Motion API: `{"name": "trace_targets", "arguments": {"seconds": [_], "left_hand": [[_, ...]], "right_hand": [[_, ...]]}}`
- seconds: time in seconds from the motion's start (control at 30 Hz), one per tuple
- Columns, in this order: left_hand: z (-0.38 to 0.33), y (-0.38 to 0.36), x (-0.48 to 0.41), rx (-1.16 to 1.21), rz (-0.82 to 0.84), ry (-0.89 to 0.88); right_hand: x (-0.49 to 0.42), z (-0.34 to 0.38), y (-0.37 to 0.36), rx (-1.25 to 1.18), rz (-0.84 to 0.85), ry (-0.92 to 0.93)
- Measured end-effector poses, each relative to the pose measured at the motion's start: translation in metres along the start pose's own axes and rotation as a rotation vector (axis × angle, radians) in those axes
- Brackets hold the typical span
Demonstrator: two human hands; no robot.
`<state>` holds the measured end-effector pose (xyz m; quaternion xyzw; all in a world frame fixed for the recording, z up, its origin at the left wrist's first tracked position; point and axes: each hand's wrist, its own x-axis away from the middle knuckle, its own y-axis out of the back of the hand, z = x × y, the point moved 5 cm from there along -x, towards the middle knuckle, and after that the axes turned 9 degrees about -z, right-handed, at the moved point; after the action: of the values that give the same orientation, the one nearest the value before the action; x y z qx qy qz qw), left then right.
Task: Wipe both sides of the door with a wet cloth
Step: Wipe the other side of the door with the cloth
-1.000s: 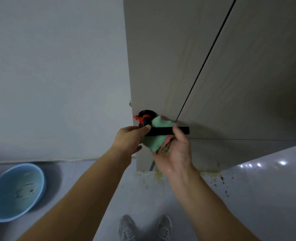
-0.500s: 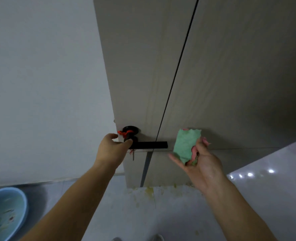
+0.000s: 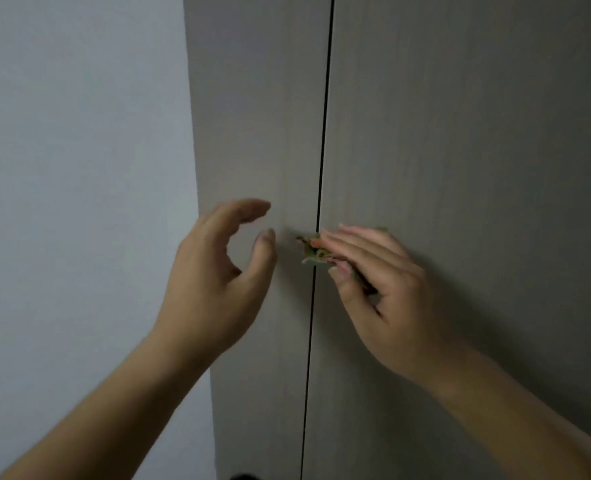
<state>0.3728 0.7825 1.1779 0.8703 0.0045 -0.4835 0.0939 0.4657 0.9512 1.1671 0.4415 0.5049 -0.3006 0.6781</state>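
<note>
The grey-beige door (image 3: 460, 133) fills the middle and right of the head view. My right hand (image 3: 384, 289) holds the green cloth (image 3: 310, 253) against the door, right at the dark vertical groove (image 3: 323, 133). Its fingers lie flat over the cloth and the thumb pinches it from below. Only a crumpled edge of the cloth shows past the fingertips. My left hand (image 3: 214, 282) hovers near the door's left edge with fingers loosely curved, holding nothing. Whether it touches the door is unclear.
A plain pale wall (image 3: 79, 168) lies left of the door's edge. A dark bit of the door handle (image 3: 242, 477) peeks in at the bottom of the view.
My view has lifted from the handle and floor to the upper door. My left hand let go of the handle and rose. My right hand carried the cloth up and left to the groove.
</note>
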Motion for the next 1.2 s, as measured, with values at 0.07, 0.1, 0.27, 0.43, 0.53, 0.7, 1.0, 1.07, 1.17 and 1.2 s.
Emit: {"name": "trace_targets", "arguments": {"seconds": [0.07, 0.1, 0.27, 0.43, 0.53, 0.7, 1.0, 1.07, 1.17, 1.2], "left_hand": [[-0.026, 0.01, -0.043, -0.049, -0.085, -0.159], [-0.038, 0.014, -0.064, -0.077, -0.116, -0.226], [-0.086, 0.025, -0.166, -0.319, -0.162, -0.428], [-0.129, 0.029, -0.259, -0.514, -0.197, -0.525], [-0.143, 0.031, -0.299, -0.594, -0.191, -0.535], [-0.138, 0.025, -0.333, -0.727, -0.12, -0.574], [-0.117, 0.015, -0.338, -0.709, -0.164, -0.713], [-0.115, 0.014, -0.338, -0.709, -0.177, -0.725], [-0.114, 0.013, -0.339, -0.719, -0.193, -0.743], [-0.113, 0.012, -0.34, -0.723, -0.199, -0.747]], "right_hand": [[-0.049, 0.002, 0.007, 0.076, -0.038, 0.179], [-0.073, 0.003, 0.012, 0.114, -0.054, 0.255], [-0.204, 0.015, 0.037, 0.257, -0.151, 0.506], [-0.331, 0.033, 0.051, 0.303, -0.19, 0.502], [-0.396, 0.037, 0.053, 0.324, -0.188, 0.423], [-0.47, 0.035, 0.044, 0.437, -0.174, 0.39], [-0.538, 0.047, 0.03, 0.874, -0.11, 0.43], [-0.524, 0.042, 0.024, 0.874, -0.071, 0.502], [-0.516, 0.039, 0.025, 0.844, 0.069, 0.576], [-0.525, 0.042, 0.028, 0.838, 0.086, 0.56]]}}
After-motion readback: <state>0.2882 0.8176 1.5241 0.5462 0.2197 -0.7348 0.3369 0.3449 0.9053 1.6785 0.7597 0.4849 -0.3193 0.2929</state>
